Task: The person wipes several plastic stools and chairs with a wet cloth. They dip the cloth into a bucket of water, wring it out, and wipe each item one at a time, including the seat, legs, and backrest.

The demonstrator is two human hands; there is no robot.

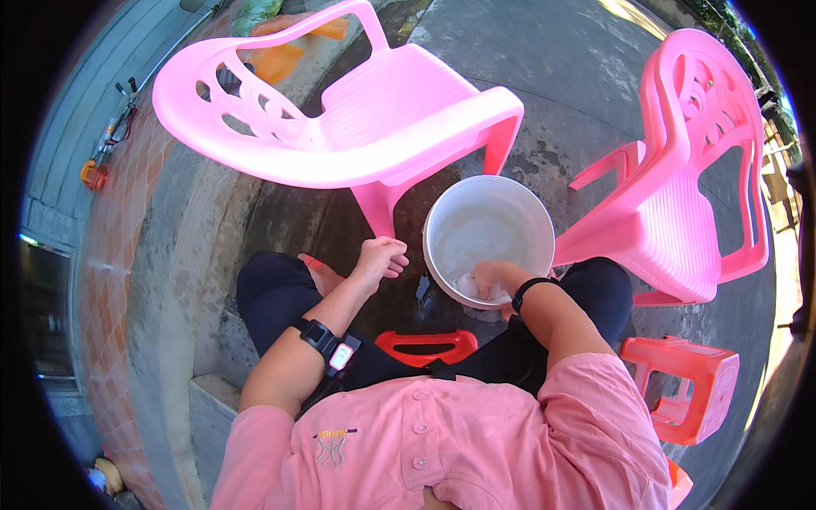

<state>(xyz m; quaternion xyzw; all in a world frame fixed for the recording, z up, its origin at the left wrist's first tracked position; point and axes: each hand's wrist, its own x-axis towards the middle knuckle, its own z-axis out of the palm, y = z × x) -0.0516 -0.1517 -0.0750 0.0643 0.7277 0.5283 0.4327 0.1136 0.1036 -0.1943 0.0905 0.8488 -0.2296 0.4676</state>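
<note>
A pink plastic armchair (399, 93) stands in front of me, one of its legs reaching down toward my left hand. My left hand (381, 258) is closed at the lower end of that leg, its fingers curled. To the right of it is a round white bucket (433, 229) with cloudy water inside. My right hand (495, 277) is down in the bucket, against the near wall, closed around a wet whitish cloth (467, 285). The fingertips are partly hidden by the water and the cloth.
A second pink armchair (671, 225) stands at the right. Below it is a red plastic stool (693, 387); another red stool (425, 342) shows between my legs. A concrete step (183, 255) and tiled ledge (127, 221) run along the left. The concrete floor has wet patches.
</note>
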